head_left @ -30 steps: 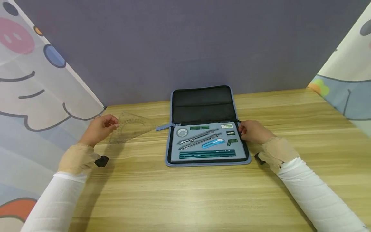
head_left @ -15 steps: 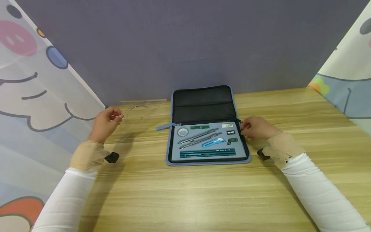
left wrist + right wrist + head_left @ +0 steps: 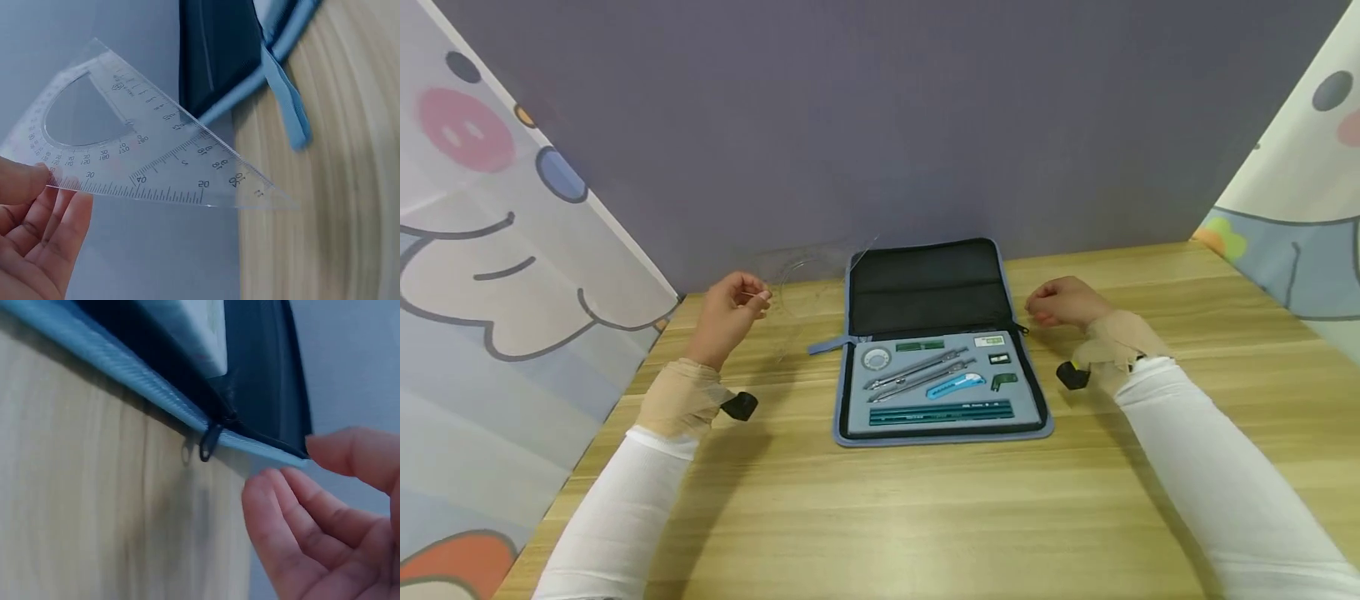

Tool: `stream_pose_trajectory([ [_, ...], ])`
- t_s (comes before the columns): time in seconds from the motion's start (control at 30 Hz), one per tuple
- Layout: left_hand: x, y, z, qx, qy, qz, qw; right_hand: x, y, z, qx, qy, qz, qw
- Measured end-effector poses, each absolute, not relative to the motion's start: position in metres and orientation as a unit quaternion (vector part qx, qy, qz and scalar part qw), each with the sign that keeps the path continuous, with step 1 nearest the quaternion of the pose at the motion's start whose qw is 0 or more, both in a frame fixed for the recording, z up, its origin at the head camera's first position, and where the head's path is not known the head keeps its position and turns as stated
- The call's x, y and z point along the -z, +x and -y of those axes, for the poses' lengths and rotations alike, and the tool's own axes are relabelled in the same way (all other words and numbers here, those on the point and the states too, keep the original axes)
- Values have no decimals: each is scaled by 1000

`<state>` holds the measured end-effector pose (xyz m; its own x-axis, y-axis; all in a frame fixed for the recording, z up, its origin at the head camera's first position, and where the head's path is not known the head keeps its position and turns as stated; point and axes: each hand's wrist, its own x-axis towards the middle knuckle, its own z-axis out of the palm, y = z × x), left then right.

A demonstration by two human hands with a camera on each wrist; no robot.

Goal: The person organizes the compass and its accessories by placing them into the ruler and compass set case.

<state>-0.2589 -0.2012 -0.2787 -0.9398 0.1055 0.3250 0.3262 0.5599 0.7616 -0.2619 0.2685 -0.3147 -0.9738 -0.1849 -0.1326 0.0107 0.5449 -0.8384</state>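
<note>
My left hand (image 3: pixel 726 317) pinches a clear plastic set square (image 3: pixel 156 165) between thumb and fingers at one edge. It is held up above the table, left of the case, and shows a cut-out with a protractor scale. The blue-edged zip case (image 3: pixel 925 293) lies unfolded, black lid raised at the back. At its right side is my right hand (image 3: pixel 1067 302), fingers loosely bent and holding nothing, thumb apart from fingertips. In the right wrist view this hand is close to the lid's edge; contact cannot be told. The black zip pull (image 3: pixel 211 442) hangs free nearby.
In the case's grey tray (image 3: pixel 853 417) sit two metal compasses (image 3: pixel 917 371), a blue utility knife (image 3: pixel 955 386), dark green pencils (image 3: pixel 940 413), a white round piece (image 3: pixel 876 359), a sharpener (image 3: pixel 999 358) and an eraser (image 3: pixel 989 341). A grey panel (image 3: pixel 880 125) stands behind.
My left hand has moved right with the set square, tilting it up towards the lid. My right hand has left the case's right edge and zip pull, moving slightly up.
</note>
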Motion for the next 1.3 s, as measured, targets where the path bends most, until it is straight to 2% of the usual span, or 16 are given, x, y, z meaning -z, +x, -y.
stream_pose_trajectory([
  [0.23, 274, -273, 159, 506, -134, 844, 115, 323, -278, -269, 500, -18, -861, 93],
  [0.47, 276, -283, 127, 551, -139, 814, 121, 334, -290, -269, 596, -26, -791, 134],
  [0.77, 291, -284, 109, 567, -168, 794, 144, 342, -296, -275, 635, -51, -753, 164],
  [1.03, 288, -284, 98, 605, -197, 749, 184, 338, -296, -275, 665, -56, -733, 132],
  [1.3, 264, -273, 75, 620, -215, 724, 212, 333, -293, -270, 612, -61, -787, 56],
])
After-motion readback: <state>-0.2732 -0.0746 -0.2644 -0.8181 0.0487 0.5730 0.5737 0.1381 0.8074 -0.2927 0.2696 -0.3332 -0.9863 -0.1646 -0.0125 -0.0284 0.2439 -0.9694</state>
